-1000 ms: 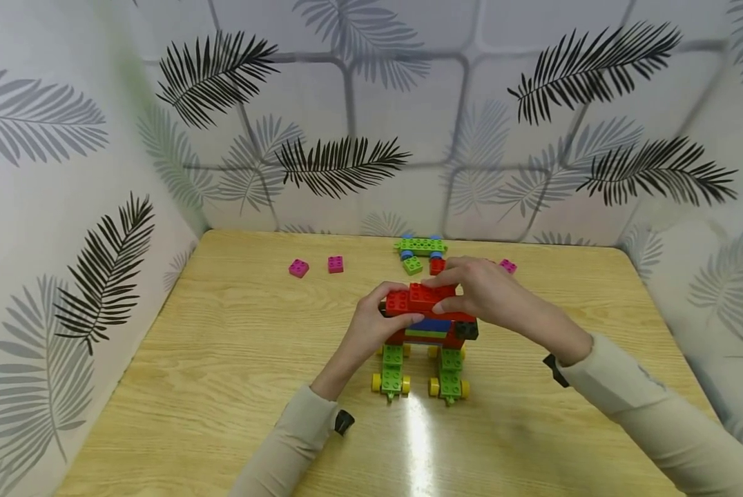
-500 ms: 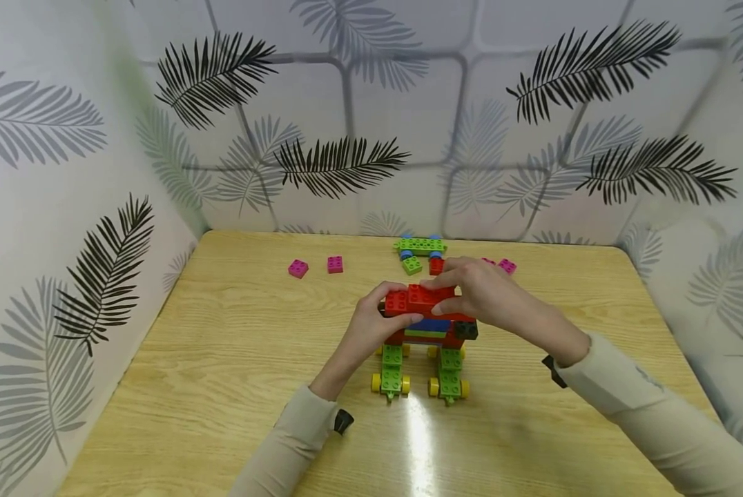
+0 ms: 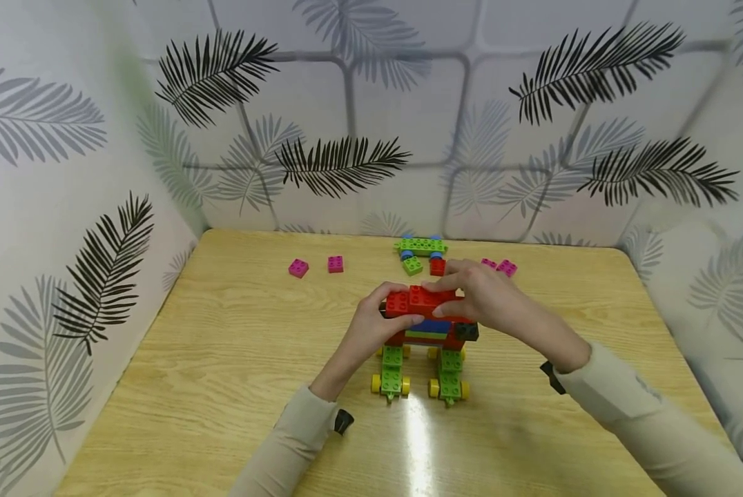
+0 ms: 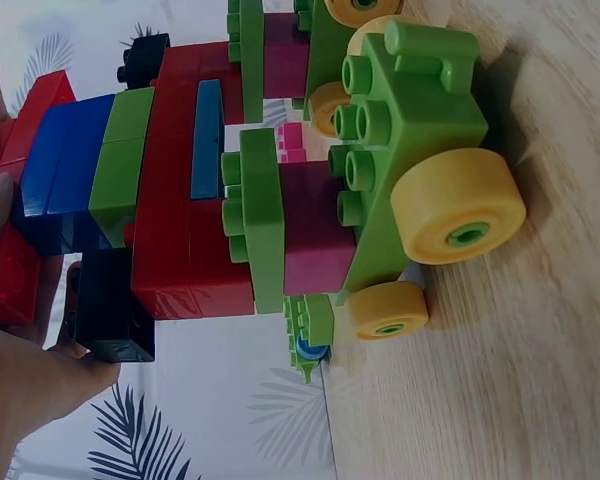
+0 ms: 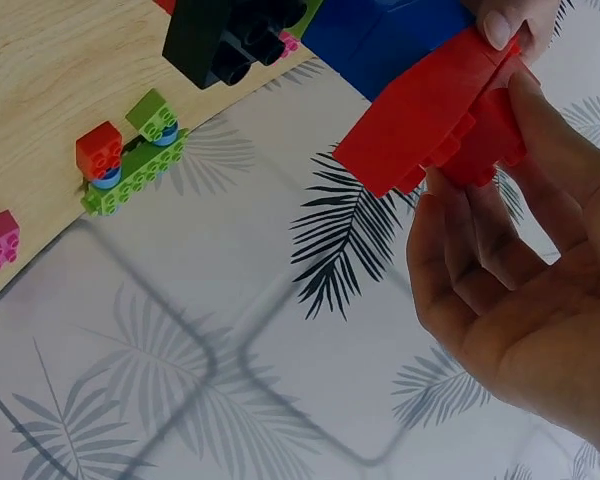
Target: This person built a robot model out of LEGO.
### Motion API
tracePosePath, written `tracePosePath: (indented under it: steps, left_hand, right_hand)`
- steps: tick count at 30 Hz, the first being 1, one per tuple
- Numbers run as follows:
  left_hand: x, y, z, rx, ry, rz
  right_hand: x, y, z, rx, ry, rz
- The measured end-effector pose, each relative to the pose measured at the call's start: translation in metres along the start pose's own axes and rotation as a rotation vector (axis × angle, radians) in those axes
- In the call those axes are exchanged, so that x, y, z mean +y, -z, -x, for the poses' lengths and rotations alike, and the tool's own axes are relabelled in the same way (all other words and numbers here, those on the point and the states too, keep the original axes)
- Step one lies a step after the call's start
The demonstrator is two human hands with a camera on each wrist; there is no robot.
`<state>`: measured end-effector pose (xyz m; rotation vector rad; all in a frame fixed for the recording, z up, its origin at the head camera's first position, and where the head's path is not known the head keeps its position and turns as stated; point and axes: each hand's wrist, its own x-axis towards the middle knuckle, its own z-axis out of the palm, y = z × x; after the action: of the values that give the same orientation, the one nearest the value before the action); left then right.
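In the head view a toy-brick model (image 3: 433, 327) stands upright on two green wheeled bases (image 3: 391, 376) with yellow wheels. Blue and green bricks form its middle, and a black brick (image 3: 467, 331) juts out at its right end. My left hand (image 3: 365, 328) grips the left end of its red top layer, thumb on the near side. With thumb and fingers my right hand (image 3: 496, 297) pinches a red toy brick (image 3: 422, 298) on top of that layer. From the right wrist view, the raised red brick (image 5: 492, 140) sits between thumb and fingertips. The fingers partly hide the join.
Behind the model lie a green wheeled base (image 3: 421, 245) with blue wheels, a green brick (image 3: 412, 266) and a small red brick (image 3: 437, 267). Pink bricks rest at the left (image 3: 298, 268) and right (image 3: 506, 268) on the wooden table (image 3: 222, 359). A patterned wall backs it.
Both hands keep their hold and the model stays in place. The right hand has dipped very slightly, showing more of the pink bricks behind it.
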<state>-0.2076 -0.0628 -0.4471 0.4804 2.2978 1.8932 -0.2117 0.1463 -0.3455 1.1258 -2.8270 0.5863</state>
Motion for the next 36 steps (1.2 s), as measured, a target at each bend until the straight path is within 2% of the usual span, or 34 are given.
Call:
tracePosePath:
  steps: [6,9,13,16,22,30,36]
  left_hand:
    - [-0.001,-0.001,-0.001,-0.015,-0.014,0.015]
    - [-0.001,-0.001,0.000,-0.013,-0.040,0.006]
    - [-0.002,0.001,0.000,-0.005,-0.073,-0.008]
    - [-0.002,0.001,0.000,-0.011,-0.089,-0.011]
    - [-0.002,0.001,0.000,-0.020,-0.099,-0.005]
    - [-0.001,0.002,0.001,-0.046,-0.078,-0.009]
    - [0.002,0.003,0.000,-0.065,-0.026,-0.022]
  right_hand:
    - [0.003,-0.001,0.003,0.001,0.016,-0.013]
    - [0.008,-0.006,0.007,0.022,0.008,-0.075]
    - [0.017,-0.023,0.015,0.101,0.007,-0.200]
    - [0.023,-0.039,0.022,0.176,0.022,-0.251]
    - [0.028,-0.057,0.028,0.275,0.080,-0.249]
    - [0.028,-0.057,0.030,0.256,0.065,-0.195]
    - [0.031,-0.060,0.030,0.303,0.136,-0.140]
